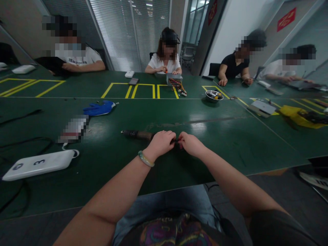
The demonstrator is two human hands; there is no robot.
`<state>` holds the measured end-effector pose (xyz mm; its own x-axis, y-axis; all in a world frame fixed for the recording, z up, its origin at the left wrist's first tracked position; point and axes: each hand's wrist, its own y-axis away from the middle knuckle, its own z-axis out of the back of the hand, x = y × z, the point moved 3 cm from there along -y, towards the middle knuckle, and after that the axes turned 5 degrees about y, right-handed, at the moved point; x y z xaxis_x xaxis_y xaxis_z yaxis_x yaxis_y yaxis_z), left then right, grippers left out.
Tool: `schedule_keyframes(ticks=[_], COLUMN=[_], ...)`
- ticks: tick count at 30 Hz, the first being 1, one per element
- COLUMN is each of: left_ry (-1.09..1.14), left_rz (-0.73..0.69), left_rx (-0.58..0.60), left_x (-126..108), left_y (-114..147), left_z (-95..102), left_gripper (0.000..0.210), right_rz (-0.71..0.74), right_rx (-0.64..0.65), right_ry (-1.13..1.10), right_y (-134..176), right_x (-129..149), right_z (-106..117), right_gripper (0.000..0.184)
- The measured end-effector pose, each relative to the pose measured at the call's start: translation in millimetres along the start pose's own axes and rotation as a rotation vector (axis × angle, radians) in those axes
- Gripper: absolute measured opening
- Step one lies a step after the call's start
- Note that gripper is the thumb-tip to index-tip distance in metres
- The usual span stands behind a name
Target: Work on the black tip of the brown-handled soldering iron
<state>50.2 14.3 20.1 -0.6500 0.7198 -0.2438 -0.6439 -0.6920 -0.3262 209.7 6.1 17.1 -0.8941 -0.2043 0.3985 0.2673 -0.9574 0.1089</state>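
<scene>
An electric screwdriver (138, 134) with a black collar and a metal tip lies on the green table, its tip pointing left. My left hand (162, 142), with a bangle at the wrist, is closed over the tool's rear part and hides it. Close beside it, my right hand (191, 143) pinches a small dark and reddish piece (180, 145) at the tool's rear end. The fingers cover most of that piece, so I cannot tell what it is or whether it is joined to the tool.
Left on the table (102, 177) are a blue glove (99, 108), a phone (74, 129) and a white power bank (41, 164) with cables. Across stand a metal bowl (214, 97) and a grey box with wires (174, 80). Several people sit opposite. A yellow bag (299, 115) lies right.
</scene>
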Motion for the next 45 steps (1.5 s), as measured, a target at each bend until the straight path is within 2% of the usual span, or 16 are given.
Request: schedule_keyframes(ticks=[6, 12, 26, 37, 45], left_ry=[0.077, 0.095, 0.138, 0.126, 0.139], left_rz=[-0.035, -0.043, -0.03, -0.037, -0.057], left_rx=[0.01, 0.003, 0.016, 0.011, 0.005], left_x=[5.2, 7.6, 8.8, 7.5, 8.5], left_y=[0.4, 0.7, 0.3, 0.2, 0.1], left_z=[0.5, 0.8, -0.1, 1.8, 1.4], left_gripper=[0.012, 0.011, 0.014, 0.015, 0.014], right_rz=[0.046, 0.045, -0.035, -0.017, -0.026], right_rx=[0.097, 0.132, 0.159, 0.154, 0.14], right_ry=[-0.035, -0.072, -0.132, -0.136, -0.06], right_y=[-1.2, -1.3, -3.3, -2.2, -0.7], right_x=[3.6, 4.2, -0.5, 0.2, 5.6], right_z=[4.0, 4.3, 0.1, 0.0, 2.5], right_gripper=[0.022, 0.029, 0.024, 0.024, 0.021])
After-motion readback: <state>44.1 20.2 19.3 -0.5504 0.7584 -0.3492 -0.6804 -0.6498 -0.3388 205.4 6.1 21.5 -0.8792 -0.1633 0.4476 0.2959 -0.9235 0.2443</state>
